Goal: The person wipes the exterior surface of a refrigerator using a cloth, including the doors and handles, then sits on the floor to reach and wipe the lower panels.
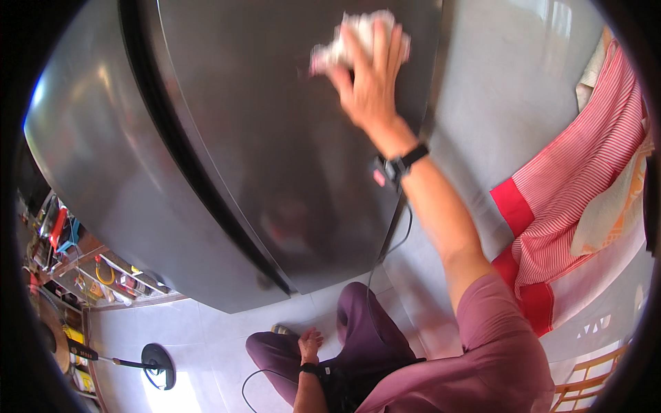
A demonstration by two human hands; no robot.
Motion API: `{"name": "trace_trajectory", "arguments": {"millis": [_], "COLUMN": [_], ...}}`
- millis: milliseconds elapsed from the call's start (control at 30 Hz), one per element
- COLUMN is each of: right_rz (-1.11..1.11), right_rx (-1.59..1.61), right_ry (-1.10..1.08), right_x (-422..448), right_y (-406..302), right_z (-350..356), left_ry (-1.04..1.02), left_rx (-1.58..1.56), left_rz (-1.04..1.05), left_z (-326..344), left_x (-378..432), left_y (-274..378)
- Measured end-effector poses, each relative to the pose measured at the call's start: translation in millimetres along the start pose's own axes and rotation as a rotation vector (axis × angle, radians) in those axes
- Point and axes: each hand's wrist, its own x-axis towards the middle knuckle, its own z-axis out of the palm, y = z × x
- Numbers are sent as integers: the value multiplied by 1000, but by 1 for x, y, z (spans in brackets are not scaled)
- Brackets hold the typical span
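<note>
My right hand (369,85), with a strapped device at its wrist, presses a crumpled white and pink cloth (369,36) against the dark glossy door (289,144) of what looks like a refrigerator. Its fingers are spread over the cloth, which is slightly blurred. Low by my lap, my left hand (311,343) hangs near my knee with its fingers loosely bent, and nothing can be seen in it. A black groove (181,160) runs between this door and a second dark panel (124,170) on the left.
Red and white striped cloths (573,170) hang at the right. Shelves (124,279) with assorted items stand at the left, near a round black stand base (158,366) on the tiled floor. A thin cable (408,232) runs down from my right wrist. A wooden rack (588,379) is at the lower right.
</note>
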Motion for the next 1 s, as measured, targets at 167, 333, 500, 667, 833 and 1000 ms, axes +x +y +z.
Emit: {"name": "trace_trajectory", "arguments": {"millis": [167, 333, 500, 667, 833, 1000], "right_rz": [153, 80, -5, 45, 134, 331], "right_rx": [82, 93, 34, -144, -70, -68], "right_ry": [-521, -683, -269, 71, -17, -335], "right_x": [-237, -268, -79, 66, -41, -276], "right_y": [-58, -54, -3, 33, 35, -12], "right_z": [-43, -71, -34, -16, -12, -51], "left_ry": [-20, -13, -4, -17, -25, -27], "left_rx": [1, -19, 48, 39, 58, 69], "left_rz": [-32, 33, -25, 2, -8, -19], "left_z": [0, -5, -7, -3, 4, -1], "left_x": [-7, -14, 1, 3, 2, 3], "left_y": [13, 14, 0, 1, 0, -1]}}
